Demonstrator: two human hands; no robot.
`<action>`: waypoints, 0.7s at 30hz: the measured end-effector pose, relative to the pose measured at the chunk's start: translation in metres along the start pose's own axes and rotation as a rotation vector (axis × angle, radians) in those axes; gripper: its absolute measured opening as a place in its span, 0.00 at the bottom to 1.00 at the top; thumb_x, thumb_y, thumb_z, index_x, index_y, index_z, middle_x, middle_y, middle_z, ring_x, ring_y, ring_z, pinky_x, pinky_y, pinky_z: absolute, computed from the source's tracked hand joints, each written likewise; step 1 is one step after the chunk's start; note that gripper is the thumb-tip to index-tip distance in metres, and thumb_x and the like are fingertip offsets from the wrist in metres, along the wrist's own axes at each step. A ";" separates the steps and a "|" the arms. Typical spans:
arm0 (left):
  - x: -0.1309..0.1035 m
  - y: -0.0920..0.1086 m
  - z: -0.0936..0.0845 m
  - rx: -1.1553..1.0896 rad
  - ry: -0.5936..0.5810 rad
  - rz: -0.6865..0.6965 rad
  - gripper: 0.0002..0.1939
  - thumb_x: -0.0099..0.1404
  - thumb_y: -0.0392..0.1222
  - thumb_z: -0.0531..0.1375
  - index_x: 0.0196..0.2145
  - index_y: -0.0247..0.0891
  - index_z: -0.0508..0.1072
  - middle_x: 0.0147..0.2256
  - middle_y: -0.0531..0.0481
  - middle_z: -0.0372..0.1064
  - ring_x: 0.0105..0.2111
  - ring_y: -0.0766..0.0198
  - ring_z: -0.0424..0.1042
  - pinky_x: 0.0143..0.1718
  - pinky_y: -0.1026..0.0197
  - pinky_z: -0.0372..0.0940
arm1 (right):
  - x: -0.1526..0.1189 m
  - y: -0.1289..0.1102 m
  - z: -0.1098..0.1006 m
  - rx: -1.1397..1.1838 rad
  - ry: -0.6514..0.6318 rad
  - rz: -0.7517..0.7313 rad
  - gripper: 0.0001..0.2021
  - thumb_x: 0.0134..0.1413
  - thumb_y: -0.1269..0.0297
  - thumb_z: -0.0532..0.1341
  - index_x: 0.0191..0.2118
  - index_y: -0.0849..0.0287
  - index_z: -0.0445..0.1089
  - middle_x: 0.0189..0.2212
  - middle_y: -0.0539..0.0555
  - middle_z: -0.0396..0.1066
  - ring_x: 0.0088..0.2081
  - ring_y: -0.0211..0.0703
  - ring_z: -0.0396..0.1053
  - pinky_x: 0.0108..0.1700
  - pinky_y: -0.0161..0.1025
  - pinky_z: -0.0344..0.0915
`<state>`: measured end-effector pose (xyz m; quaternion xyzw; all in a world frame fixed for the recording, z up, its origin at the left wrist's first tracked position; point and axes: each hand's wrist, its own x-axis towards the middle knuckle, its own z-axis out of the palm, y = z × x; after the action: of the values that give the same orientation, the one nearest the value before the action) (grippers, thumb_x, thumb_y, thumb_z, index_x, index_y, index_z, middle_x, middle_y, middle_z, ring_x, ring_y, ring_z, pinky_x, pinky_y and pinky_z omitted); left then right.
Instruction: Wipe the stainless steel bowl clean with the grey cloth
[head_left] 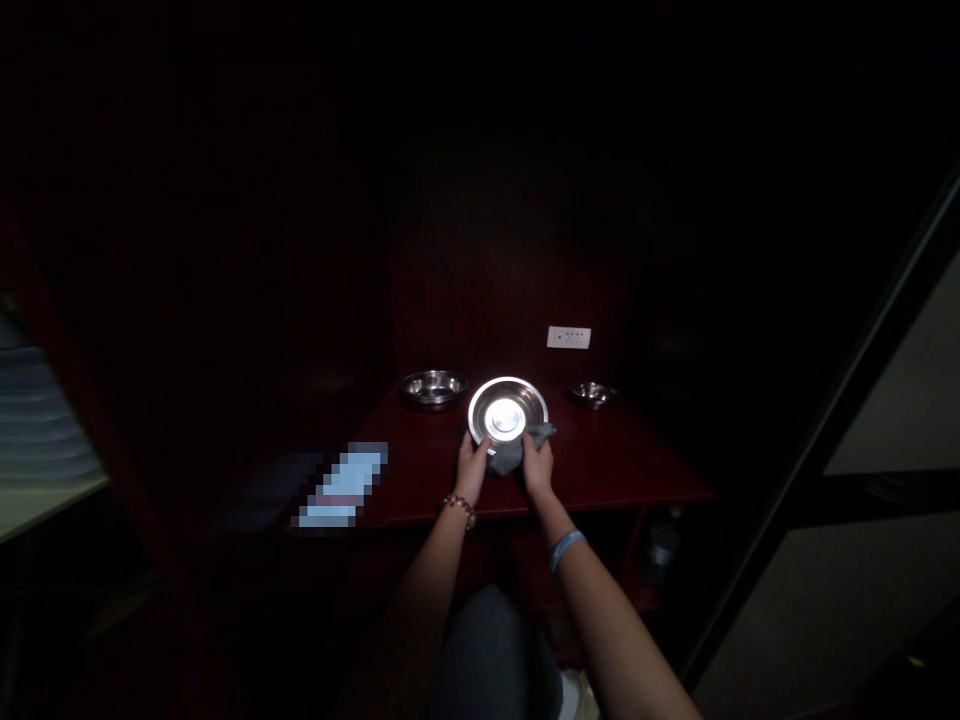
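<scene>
A shiny metal bowl (534, 402) is tilted toward me above the dark red tabletop (600, 470), its inside catching bright light. My left hand (471, 468) grips the bowl's lower left rim, thumb over the edge. At the lower right, my right hand (537, 466) is closed on a grey cloth (505, 459) against the rim. The cloth hangs below the bowl between both hands, and one end sticks out to the right. Fingers under the bowl are hidden.
Wide metal bowls (433, 390), seemingly stacked, stand at the back left. A smaller metal bowl (594, 395) sits back right, below a white wall socket (569, 338). A bottle (661, 548) stands beneath the tabletop on the right. A pixelated bright patch (345, 488) lies at the left edge.
</scene>
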<state>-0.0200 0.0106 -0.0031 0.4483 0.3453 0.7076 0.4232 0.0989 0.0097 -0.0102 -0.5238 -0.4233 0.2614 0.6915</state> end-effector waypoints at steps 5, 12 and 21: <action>0.000 0.000 0.000 -0.004 -0.001 -0.003 0.22 0.55 0.40 0.62 0.48 0.37 0.71 0.48 0.44 0.73 0.47 0.59 0.72 0.52 0.57 0.63 | -0.001 0.000 0.000 -0.003 0.004 -0.003 0.16 0.54 0.58 0.58 0.44 0.62 0.72 0.43 0.60 0.77 0.45 0.49 0.75 0.48 0.39 0.67; -0.001 0.002 0.001 -0.017 0.005 0.001 0.22 0.55 0.41 0.62 0.49 0.36 0.71 0.48 0.43 0.73 0.47 0.59 0.72 0.53 0.56 0.63 | -0.002 -0.003 0.000 -0.029 0.007 0.012 0.15 0.55 0.58 0.58 0.44 0.61 0.72 0.41 0.60 0.78 0.45 0.49 0.75 0.47 0.38 0.68; 0.001 -0.001 -0.001 -0.007 0.001 0.025 0.22 0.55 0.41 0.62 0.49 0.37 0.71 0.49 0.44 0.73 0.48 0.58 0.71 0.54 0.56 0.62 | -0.002 -0.004 0.000 -0.029 -0.011 0.012 0.16 0.54 0.57 0.57 0.43 0.62 0.72 0.42 0.61 0.77 0.45 0.51 0.75 0.47 0.40 0.67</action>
<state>-0.0205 0.0116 -0.0042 0.4508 0.3372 0.7144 0.4156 0.0978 0.0066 -0.0069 -0.5347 -0.4279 0.2622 0.6799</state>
